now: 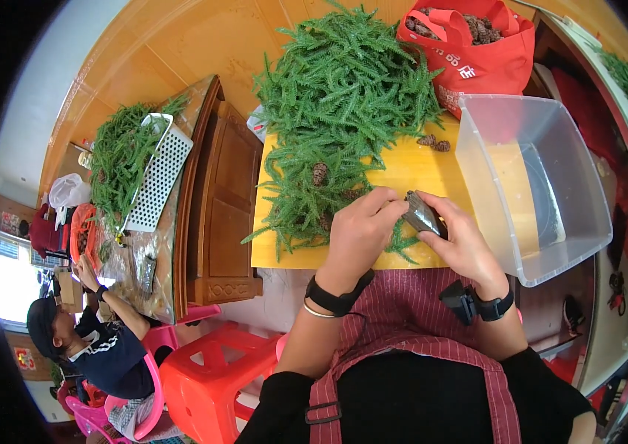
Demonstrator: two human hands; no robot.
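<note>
A small dark, shiny, roughly cylindrical bundle [423, 215] is held over the front of the yellow board [432, 170]. My right hand [466, 243] is closed round it, with the thumb along its near side. My left hand [360, 231] is closed too, its thumb and fingertips pinched at the bundle's upper left end; what exactly they grip there is hidden. Green artificial fir sprigs [314, 185] lie beside and partly under my left hand, with a pine cone [320, 174] among them. Farther back, two small pine cones [434, 143] rest on the board.
A large heap of sprigs [343, 74] covers the back left. A red bag [484, 52] of pine cones stands at back right, a clear plastic bin [528, 185] at right. Left are a red stool [217, 370] and a co-worker [103, 348] at another table with a white perforated basket [157, 177].
</note>
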